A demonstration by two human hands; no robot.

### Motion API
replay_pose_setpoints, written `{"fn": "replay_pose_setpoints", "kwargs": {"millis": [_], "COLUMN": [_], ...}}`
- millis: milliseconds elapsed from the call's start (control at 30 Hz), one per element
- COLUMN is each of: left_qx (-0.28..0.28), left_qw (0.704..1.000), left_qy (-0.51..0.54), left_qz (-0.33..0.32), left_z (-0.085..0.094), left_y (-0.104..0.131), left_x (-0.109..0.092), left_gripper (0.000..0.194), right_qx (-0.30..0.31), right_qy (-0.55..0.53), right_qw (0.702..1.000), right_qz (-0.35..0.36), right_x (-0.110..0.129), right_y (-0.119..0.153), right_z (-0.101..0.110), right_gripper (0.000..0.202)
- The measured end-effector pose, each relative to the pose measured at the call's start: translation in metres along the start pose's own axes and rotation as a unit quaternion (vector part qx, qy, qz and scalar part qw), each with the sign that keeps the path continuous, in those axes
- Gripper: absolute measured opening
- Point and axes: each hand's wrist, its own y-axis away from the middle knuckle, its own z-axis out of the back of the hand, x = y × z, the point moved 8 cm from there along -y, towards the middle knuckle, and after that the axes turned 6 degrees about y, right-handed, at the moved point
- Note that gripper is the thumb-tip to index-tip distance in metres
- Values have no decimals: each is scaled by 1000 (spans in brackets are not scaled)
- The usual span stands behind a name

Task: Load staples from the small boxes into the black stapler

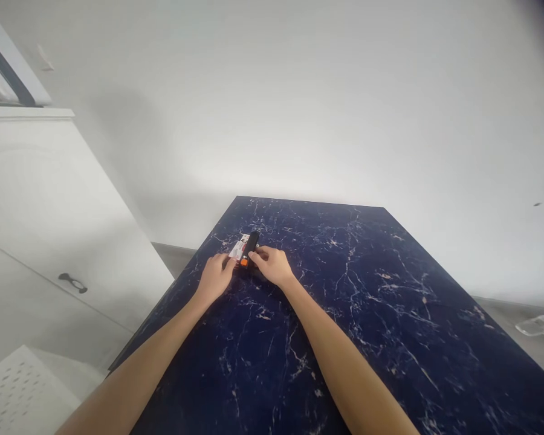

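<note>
Near the far left part of the blue marbled table (326, 290), a small black bar-shaped object (251, 243) with an orange end (244, 263) lies slanted. A white printed packet or card (239, 248) with red marks shows along its left side; whether the two are joined I cannot tell. My left hand (216, 275) has its thumb and fingers closed at the packet's near left edge. From the right, my right hand (272, 264) grips the black object, the thumb near its orange end. The undersides of both things are hidden.
A white cabinet (40, 211) with a dark handle (72, 282) stands left of the table. Below it is a white box with holes (16, 386). A pale wall (308, 121) rises behind the table. On the floor at right lies a clear plastic item (537, 326).
</note>
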Motion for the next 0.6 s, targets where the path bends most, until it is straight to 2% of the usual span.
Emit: {"fn": "replay_pose_setpoints", "kwargs": {"millis": [167,300,367,467,600], "left_qx": [-30,-48,-70,-109,-117], "left_qw": [999,997,995,990,990], "left_qy": [13,31,41,36,-24], "left_qz": [33,47,60,82,73], "left_z": [13,16,22,39,51], "left_y": [-2,-1,-1,-4,-8], "left_x": [17,23,29,45,59], "left_gripper": [40,36,39,42,31], "right_qx": [35,-53,-74,-58,-42], "right_qy": [-16,29,40,57,83], "right_qw": [998,998,996,996,996], "right_qz": [46,6,-16,-29,-6], "right_x": [11,1,-4,-7,-5], "right_y": [5,3,2,0,-1], "right_z": [-14,0,5,2,-5], "right_gripper": [23,26,29,29,32]}}
